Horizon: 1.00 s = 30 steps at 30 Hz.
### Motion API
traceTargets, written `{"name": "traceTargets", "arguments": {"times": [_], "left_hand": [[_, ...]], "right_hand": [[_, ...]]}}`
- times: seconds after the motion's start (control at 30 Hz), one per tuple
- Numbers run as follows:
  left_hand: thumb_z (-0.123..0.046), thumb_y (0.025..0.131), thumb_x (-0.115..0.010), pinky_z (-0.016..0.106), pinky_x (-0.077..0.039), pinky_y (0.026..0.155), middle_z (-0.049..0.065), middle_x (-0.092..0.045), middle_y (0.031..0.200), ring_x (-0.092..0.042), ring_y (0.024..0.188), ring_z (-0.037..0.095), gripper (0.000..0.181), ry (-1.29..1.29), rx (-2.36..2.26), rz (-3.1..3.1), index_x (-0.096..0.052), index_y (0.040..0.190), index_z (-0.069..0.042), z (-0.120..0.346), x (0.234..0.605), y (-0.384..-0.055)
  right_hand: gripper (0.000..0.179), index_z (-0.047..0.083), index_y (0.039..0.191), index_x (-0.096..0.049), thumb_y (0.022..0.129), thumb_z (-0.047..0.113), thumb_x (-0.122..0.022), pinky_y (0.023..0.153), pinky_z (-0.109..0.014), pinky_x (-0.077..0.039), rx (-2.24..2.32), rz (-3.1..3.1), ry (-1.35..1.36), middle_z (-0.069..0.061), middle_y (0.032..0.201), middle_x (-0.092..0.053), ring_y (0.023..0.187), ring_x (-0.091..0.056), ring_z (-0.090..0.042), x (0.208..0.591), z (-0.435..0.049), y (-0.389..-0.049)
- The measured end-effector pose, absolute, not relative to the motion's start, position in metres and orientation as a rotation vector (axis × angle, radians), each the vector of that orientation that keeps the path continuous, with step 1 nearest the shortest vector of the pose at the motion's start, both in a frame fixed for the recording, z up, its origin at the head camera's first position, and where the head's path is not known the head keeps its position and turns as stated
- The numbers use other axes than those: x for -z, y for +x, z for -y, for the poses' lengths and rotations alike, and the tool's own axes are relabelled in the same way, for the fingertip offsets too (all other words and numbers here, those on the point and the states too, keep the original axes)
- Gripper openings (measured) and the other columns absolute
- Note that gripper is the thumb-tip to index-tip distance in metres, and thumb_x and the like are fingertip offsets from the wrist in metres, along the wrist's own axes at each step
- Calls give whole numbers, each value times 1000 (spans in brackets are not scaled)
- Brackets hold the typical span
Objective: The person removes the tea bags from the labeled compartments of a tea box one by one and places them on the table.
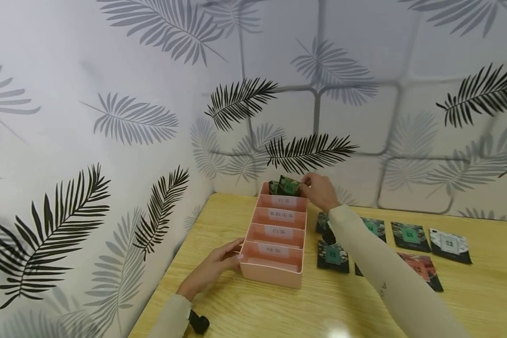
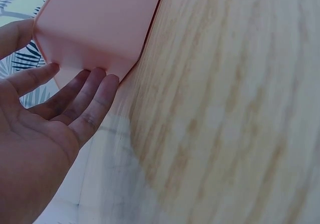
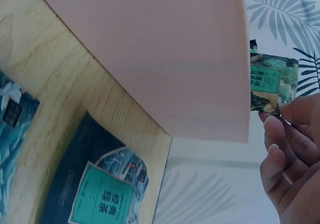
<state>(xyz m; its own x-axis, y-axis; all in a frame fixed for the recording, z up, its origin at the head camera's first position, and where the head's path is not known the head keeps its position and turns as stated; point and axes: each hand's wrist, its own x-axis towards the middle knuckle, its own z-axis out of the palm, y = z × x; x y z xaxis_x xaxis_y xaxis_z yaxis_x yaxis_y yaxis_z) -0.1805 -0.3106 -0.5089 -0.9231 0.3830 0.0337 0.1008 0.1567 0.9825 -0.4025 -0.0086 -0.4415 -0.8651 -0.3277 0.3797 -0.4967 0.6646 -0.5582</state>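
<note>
A long pink divided box (image 1: 270, 277) with white labels on its dividers stands on the table. My right hand (image 1: 318, 190) pinches a green-patterned tea sachet (image 1: 289, 186) by its edge, at the far compartment. Another green sachet (image 1: 273, 187) stands just left of it in that compartment. In the right wrist view, the held sachet (image 3: 272, 82) shows above the box rim, its lower part hidden by the wall. My left hand (image 1: 215, 265) is at the near left corner of the box. Its fingertips (image 2: 111, 82) press on the outer wall in the left wrist view, thumb up by the rim.
Right of the box lie several tea sachets: a teal-labelled one (image 1: 333, 256), a green-labelled one (image 1: 410, 236), a white-labelled one (image 1: 449, 245) and a red one (image 1: 422, 269). My right forearm passes over some of them. Leaf-patterned walls (image 1: 143, 136) border the wooden table (image 1: 321, 310) behind and left.
</note>
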Motion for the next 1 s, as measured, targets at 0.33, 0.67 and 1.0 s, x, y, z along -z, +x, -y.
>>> {"name": "traceTargets", "arguments": {"times": [0.33, 0.67, 1.0], "left_hand": [[-25, 101, -50, 48, -48, 91, 12, -47, 138, -52, 118, 31, 54, 489, -1847, -2204, -30, 151, -19, 311, 508, -180], [-26, 101, -50, 46, -49, 91, 13, -46, 139, -49, 122, 33, 55, 500, -1832, -2224, -29, 151, -18, 309, 504, -180], [-27, 101, -50, 42, -49, 92, 11, -46, 139, -50, 121, 29, 55, 470, -1825, -2225, -30, 151, -20, 309, 506, -183]], "right_hand": [[18, 14, 107, -70, 95, 25, -61, 54, -36, -50, -888, 2565, 695, -4, 100, -71, 58, -60, -14, 435, 0, -403], [19, 12, 105, -74, 93, 23, -64, 57, -37, -52, -869, 2601, 700, -7, 95, -72, 62, -62, -16, 431, -10, -403], [19, 7, 105, -71, 96, 18, -59, 57, -37, -49, -976, 2567, 715, -8, 94, -71, 64, -61, -17, 423, -14, -404]]}}
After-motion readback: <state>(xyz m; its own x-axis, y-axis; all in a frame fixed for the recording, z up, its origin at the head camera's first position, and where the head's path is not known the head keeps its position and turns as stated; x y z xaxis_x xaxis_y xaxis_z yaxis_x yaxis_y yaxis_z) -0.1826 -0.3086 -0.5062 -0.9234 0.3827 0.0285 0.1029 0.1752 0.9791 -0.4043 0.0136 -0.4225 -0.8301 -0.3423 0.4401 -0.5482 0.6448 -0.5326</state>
